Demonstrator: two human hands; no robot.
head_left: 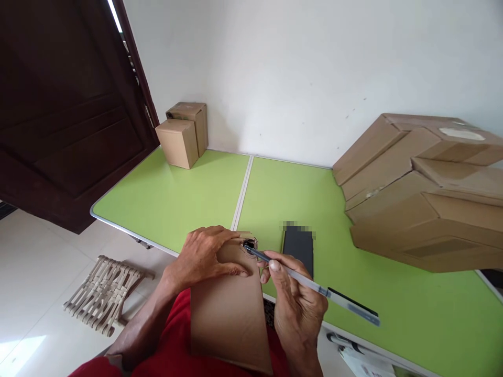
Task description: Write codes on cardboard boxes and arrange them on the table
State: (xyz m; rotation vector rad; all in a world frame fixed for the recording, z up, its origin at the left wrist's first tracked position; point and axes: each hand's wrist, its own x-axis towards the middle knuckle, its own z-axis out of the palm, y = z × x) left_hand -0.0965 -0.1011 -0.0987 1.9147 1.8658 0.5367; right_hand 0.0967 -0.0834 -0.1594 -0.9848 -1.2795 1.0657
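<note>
My left hand (210, 256) grips the upper left of a brown cardboard piece (231, 319), its thumb lying across the face. Whether this piece is flat or part of a box, I cannot tell. Near its top right corner is a ragged dark hole (250, 246). A gel pen (306, 280) with a clear barrel and a black clip is pinched in my right hand (296, 303). The pen's tip reaches the hole. Behind my right hand, a dark flat rectangular object (298, 246) lies on the table, partly covered by the fingers.
The green folding table (188, 193) has a pale seam across it. Two small cardboard boxes (178, 144) stand at its back left. Several larger cardboard boxes (416, 193) are stacked at the right against a white wall. A woven stool (104, 290) stands on the floor left, near a dark door (70, 99).
</note>
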